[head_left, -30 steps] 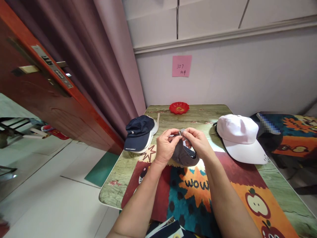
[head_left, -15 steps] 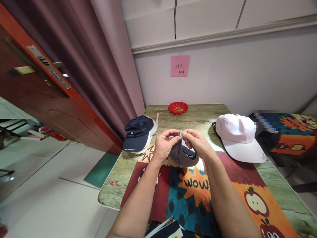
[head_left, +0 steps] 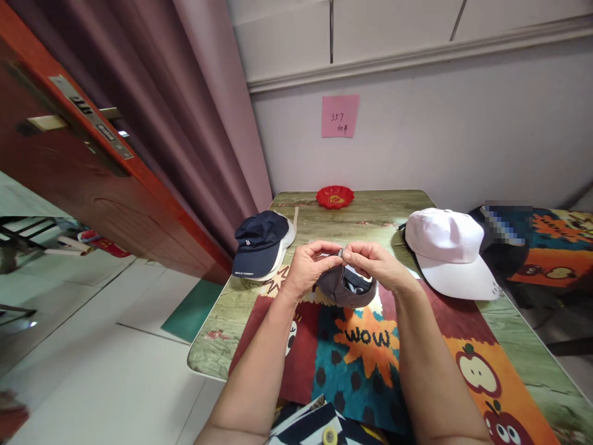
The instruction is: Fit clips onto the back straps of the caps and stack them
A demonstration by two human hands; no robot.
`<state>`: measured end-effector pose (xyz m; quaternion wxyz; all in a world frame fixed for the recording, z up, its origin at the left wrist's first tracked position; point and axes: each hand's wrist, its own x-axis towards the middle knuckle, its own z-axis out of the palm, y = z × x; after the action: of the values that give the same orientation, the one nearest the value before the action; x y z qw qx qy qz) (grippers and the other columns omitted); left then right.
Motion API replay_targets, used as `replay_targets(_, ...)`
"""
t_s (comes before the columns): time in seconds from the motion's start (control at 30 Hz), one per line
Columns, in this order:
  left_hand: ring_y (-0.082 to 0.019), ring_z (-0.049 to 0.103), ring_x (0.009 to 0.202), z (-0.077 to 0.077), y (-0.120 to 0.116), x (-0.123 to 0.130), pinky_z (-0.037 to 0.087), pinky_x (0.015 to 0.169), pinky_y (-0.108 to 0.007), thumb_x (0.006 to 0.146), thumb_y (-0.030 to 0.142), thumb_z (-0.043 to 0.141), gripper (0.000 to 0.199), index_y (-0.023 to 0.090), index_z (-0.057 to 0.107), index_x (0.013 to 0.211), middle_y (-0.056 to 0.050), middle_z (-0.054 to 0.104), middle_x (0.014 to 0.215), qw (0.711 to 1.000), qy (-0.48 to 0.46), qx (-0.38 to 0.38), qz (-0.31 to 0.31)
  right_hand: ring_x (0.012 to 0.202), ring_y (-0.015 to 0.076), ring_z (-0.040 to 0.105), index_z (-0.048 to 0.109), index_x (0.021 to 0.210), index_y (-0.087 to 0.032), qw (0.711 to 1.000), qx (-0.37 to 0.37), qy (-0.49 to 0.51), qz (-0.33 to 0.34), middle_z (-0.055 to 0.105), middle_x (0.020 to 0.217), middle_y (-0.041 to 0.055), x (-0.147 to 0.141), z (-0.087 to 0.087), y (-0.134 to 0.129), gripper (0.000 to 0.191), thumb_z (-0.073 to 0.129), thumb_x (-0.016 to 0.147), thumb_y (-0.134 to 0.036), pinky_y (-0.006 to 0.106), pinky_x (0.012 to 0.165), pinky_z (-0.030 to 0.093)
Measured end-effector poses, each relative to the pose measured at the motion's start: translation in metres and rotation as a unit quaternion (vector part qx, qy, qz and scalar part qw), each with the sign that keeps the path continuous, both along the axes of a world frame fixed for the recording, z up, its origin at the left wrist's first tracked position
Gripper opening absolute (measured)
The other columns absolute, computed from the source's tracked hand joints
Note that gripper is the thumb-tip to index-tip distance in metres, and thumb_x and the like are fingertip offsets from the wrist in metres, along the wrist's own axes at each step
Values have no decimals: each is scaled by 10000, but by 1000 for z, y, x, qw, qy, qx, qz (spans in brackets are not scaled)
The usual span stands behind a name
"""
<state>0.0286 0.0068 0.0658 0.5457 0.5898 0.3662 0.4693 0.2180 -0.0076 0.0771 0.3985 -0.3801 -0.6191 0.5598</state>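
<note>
Just below the centre of the frame, the left hand point(head_left: 304, 269) and the right hand point(head_left: 376, 264) nearly meet, the grip of each clamped, thumb to fingers, on the dark grey cap point(head_left: 337, 288) by a small metal buckle point(head_left: 341, 253). The cap's crown lies below the fingers, over the patterned mat point(head_left: 301, 371) on the worktop point(head_left: 210, 340). A navy cap point(head_left: 260, 238) sits left of centre, a white cap point(head_left: 445, 241) at centre right, and a red dish point(head_left: 334, 197) above the hands.
</note>
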Motion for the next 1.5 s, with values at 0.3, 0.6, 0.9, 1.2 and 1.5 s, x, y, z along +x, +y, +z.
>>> replay_targets(0.3,-202,724,885,-5,6,-11,591,787,-293,741,324,821,271,179,782,966,-82,772,975,995,76,65,-13,445,69,425,620,686,-177,997,-37,28,-56,511,537,-49,-3,-4,3,482,824,687,-613,200,408,317)
replay_targets(0.6,-166,713,830,-5,3,-4,581,772,-272,761,327,801,265,165,737,960,-65,752,962,997,53,60,6,453,86,500,612,693,-177,991,-56,86,-88,566,539,-31,-15,-7,6,490,871,634,-588,213,439,417)
replay_targets(0.9,-168,697,846,-4,4,-1,570,771,-267,747,256,771,175,162,744,892,-63,720,946,991,88,95,35,651,151,655,639,1095,-217,995,75,33,-59,681,707,-12,-12,-11,6,364,748,833,-445,267,637,532)
replay_targets(1.2,-146,668,803,4,5,4,553,732,-246,667,141,718,209,139,730,876,-53,723,920,997,31,-1,66,774,162,676,724,1196,-230,971,192,-75,-122,745,881,18,-13,-21,11,324,651,888,-299,276,749,519)
replay_targets(1.5,-137,630,788,3,0,9,569,560,-211,679,292,777,298,140,669,911,-37,647,898,995,-9,-75,60,821,183,707,757,1060,-238,968,194,-79,-137,776,908,25,-14,-18,10,203,641,897,-278,288,769,524)
